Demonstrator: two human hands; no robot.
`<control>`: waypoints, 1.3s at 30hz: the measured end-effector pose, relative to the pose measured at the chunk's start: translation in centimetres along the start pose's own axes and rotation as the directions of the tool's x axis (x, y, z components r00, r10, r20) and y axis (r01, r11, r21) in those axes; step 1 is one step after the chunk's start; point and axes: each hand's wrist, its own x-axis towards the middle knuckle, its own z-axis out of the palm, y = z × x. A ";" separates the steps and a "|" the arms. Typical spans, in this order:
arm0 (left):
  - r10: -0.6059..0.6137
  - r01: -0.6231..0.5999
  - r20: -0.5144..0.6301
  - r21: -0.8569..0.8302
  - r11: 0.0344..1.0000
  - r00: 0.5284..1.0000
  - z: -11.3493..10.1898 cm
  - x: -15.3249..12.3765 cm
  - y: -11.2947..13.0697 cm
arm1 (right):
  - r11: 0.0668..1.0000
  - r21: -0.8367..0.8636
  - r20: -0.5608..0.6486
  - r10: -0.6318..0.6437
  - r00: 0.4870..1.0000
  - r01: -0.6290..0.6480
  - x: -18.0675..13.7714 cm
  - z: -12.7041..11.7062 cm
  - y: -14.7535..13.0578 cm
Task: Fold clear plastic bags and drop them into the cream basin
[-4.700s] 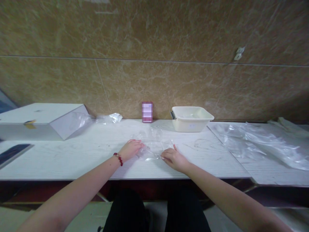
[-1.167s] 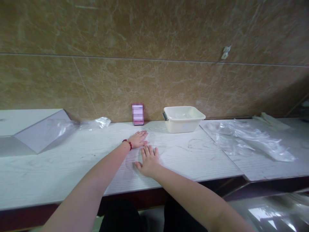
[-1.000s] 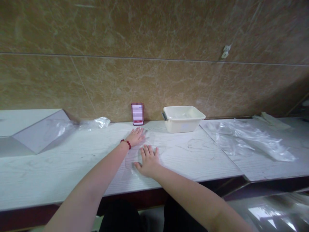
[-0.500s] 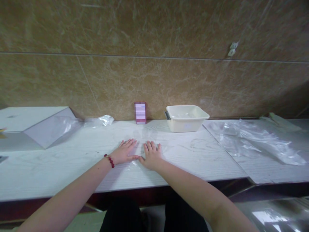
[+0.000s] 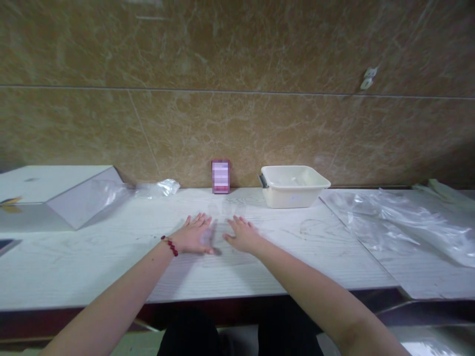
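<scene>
My left hand [image 5: 193,236], with a red bead bracelet at the wrist, lies flat on the white table [image 5: 92,252] with its fingers spread. A little to its right, my right hand [image 5: 242,234] hovers low over the table, fingers stretched out and slightly blurred. Both hands rest on or over a thin clear plastic sheet [image 5: 222,210] that lies flattened on the table and is hard to see. Neither hand grips anything.
Against the brown marble wall stand a small pink box [image 5: 220,176] and a cream plastic tub [image 5: 294,185]. A crumpled clear bag [image 5: 159,188] and a slanted white box [image 5: 70,190] are at the left. Large clear plastic sheets [image 5: 404,222] cover the right table.
Earlier both hands pinched a crumpled clear sheet; they then pressed it flat. In the last half second the right hand lifted slightly and shifted right, the left stayed flat.
</scene>
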 end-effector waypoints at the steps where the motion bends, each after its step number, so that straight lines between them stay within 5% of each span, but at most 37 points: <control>1: -0.022 0.022 -0.010 -0.021 1.000 1.000 -0.7 0.6 0.4 | 1.000 0.011 -0.018 -0.025 1.000 0.025 0.6 -0.9 0.7; 7: 0.013 -0.024 -0.143 -0.077 0.997 0.990 -4.0 4.7 4.9 | 0.987 0.056 -0.138 0.160 0.977 -0.154 3.7 -4.7 6.8; 10: 0.093 -0.113 -0.225 -0.079 0.990 0.970 -3.3 5.5 6.7 | 0.967 -0.005 -0.201 0.247 0.948 -0.253 3.6 -4.4 9.4; 14: 0.184 -0.207 -0.217 -0.091 0.974 0.959 -1.3 5.2 7.8 | 0.946 -0.107 -0.130 0.291 0.948 -0.306 3.3 -3.9 11.2; 23: 0.321 -0.324 -0.049 -0.106 0.940 0.946 -0.7 5.1 8.5 | 0.957 -0.144 0.046 0.261 0.964 -0.252 3.2 -3.7 10.7; 31: 0.336 -0.343 -0.068 -0.174 0.923 0.939 -0.4 5.1 8.3 | 0.962 -0.183 -0.072 0.192 0.979 -0.202 2.6 -3.7 9.1; 39: 0.367 -0.373 -0.062 -0.181 0.910 0.928 -0.5 5.0 8.3 | 0.978 0.019 -0.117 0.207 0.971 -0.207 2.4 -3.8 8.9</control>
